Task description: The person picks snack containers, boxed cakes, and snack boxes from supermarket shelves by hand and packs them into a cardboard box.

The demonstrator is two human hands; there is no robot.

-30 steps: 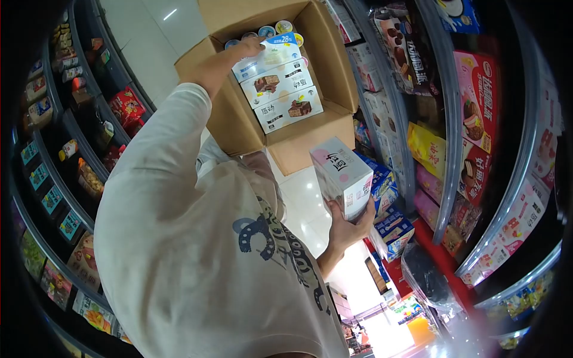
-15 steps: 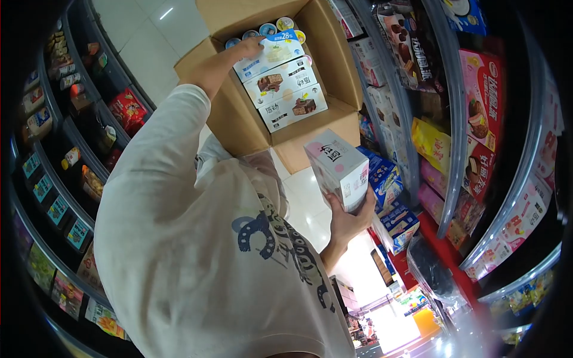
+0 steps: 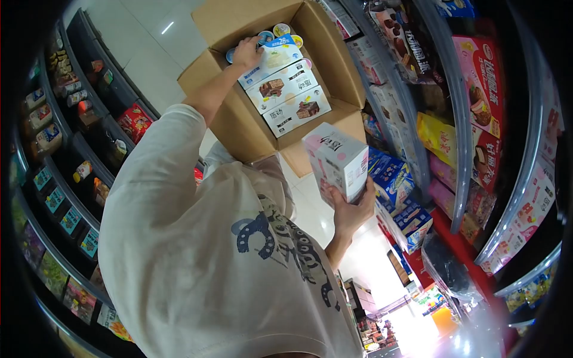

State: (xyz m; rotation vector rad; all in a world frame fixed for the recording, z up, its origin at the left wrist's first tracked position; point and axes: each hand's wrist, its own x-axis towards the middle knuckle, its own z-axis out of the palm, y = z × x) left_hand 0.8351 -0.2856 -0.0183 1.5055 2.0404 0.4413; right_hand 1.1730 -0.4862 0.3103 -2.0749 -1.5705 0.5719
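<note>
My left hand [image 3: 246,53] reaches into an open cardboard carton [image 3: 236,125]. Its fingers bend over the upper left edge of a blue-and-white snack box [image 3: 277,58] marked 28%; the fingertips are partly hidden. Below that box lie two white snack boxes with brown cake pictures, a middle one [image 3: 286,86] and a lower one [image 3: 298,112]. Several small lidded cups [image 3: 282,30] sit along the carton's far side. Outside the carton, my right hand [image 3: 352,209] grips the near end of a white snack box with pink dots [image 3: 336,158], thumb on one face and fingers on the other side.
Shelves of packaged snacks curve along both sides, with a clear shelf edge [image 3: 459,137] at right. Blue boxes [image 3: 391,176] stand beside my right hand. A black item in clear plastic [image 3: 447,268] lies at lower right. The tiled floor [image 3: 146,48] shows at upper left.
My left hand has shifted along the blue-and-white box, and its fingers now bend at the box's edge. The box in my right hand has turned slightly, showing more of its pink-dotted side.
</note>
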